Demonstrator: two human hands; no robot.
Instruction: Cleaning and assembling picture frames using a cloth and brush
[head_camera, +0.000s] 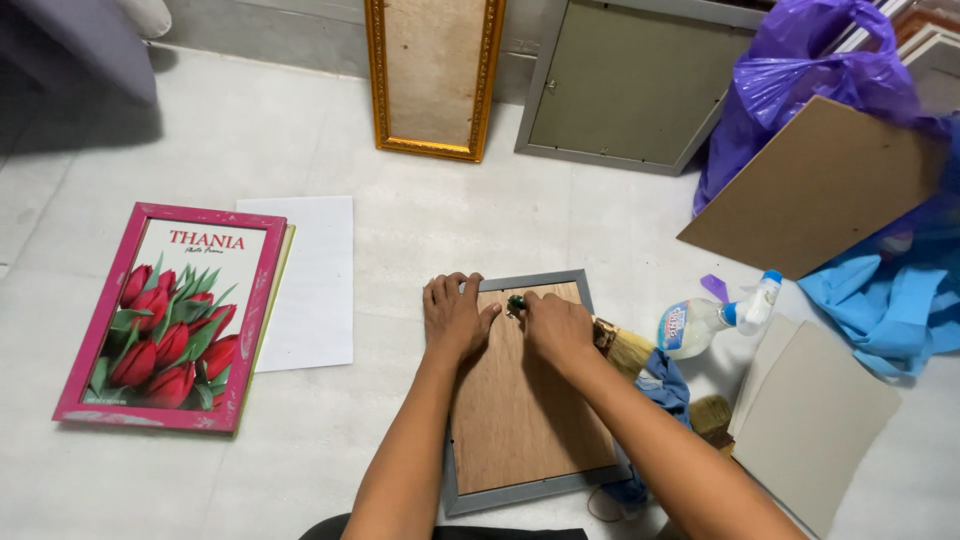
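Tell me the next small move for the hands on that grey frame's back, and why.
Probably keep the left hand pressing the wooden backing board flat while the right hand works the small green-handled tool along the top edge of the grey frame. The tool tip sits right at that edge, and the board lies inside the frame.

Single head-worn view, set close above the floor (300, 440), facing steeply down and forward along both forearms; the far wall's foot crosses the top edge; no second view shares the scene
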